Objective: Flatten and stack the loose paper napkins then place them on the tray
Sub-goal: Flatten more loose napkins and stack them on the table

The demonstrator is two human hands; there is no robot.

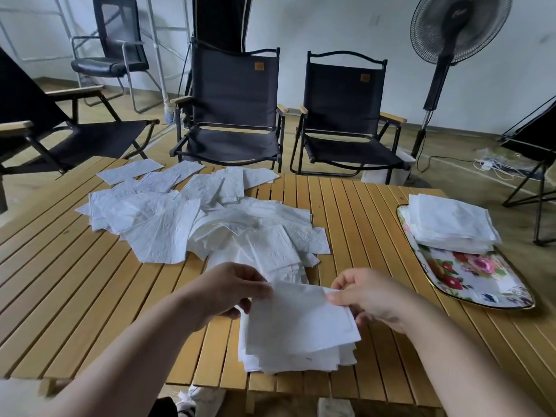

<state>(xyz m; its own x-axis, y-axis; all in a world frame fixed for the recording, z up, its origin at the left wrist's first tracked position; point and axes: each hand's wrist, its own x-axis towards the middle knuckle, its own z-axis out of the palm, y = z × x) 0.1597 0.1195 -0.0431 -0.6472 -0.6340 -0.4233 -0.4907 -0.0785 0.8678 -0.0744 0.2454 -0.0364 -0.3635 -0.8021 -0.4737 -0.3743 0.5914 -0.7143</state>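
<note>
The tray (469, 284) lies at the right edge of the counter (370, 212). Its far half is taken by a napkin stack (451, 227); its near half shows bare flowered surface. Just left of the tray, a broad lane of bare slats runs from the far edge to the near edge. Further left, the loose napkins (186, 218) cover the middle. The near stack (285, 364) lies under the top napkin (301, 314), which the left hand (228, 291) and the right hand (373, 296) pinch. Beyond the tray stands a fan (451, 40).

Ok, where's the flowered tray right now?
Head view: the floral tray lies at the table's right edge, with a napkin stack on its far end.
</note>
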